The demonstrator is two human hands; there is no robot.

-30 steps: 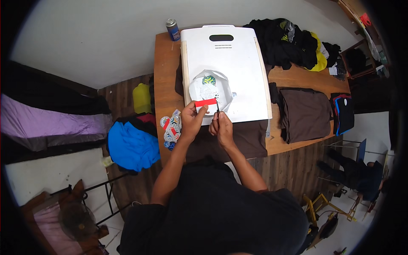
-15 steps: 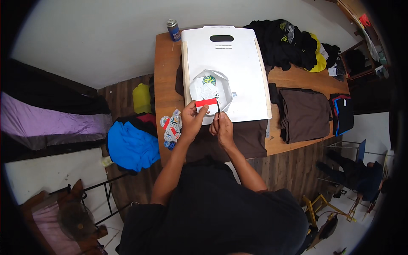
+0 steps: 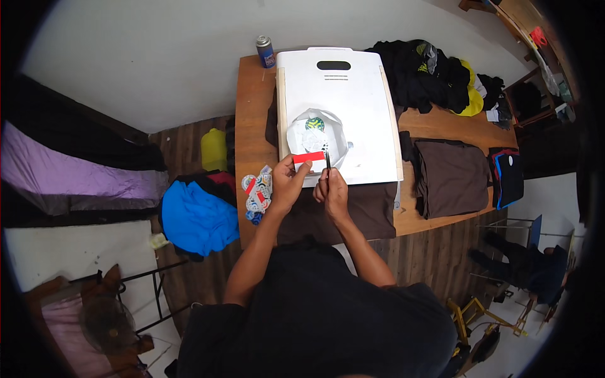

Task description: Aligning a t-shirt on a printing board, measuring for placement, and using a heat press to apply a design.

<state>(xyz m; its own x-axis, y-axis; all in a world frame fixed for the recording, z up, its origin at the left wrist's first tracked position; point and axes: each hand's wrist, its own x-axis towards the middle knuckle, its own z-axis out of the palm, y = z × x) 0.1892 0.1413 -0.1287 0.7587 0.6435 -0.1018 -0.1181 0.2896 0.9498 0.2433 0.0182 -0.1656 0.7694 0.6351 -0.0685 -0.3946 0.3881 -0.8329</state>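
My left hand (image 3: 287, 186) pinches a small red and white card (image 3: 309, 159) at the near edge of a white board (image 3: 365, 107). Just to its right, my right hand (image 3: 332, 191) grips a thin dark tool (image 3: 328, 159), its tip pointing up beside the card. Behind the card a white sheet with curled edges and a round green and yellow sticker (image 3: 314, 124) lies on the board. A pile of colourful stickers (image 3: 257, 194) sits left of my left hand. A dark brown cloth (image 3: 359, 211) lies under my hands on the wooden table (image 3: 252, 113).
A spray can (image 3: 265, 50) stands at the table's far left corner. Black and yellow clothes (image 3: 435, 79) are heaped at the far right, with a folded brown garment (image 3: 452, 176) nearer. On the floor to the left are a yellow jug (image 3: 213, 149) and blue cloth (image 3: 196, 217).
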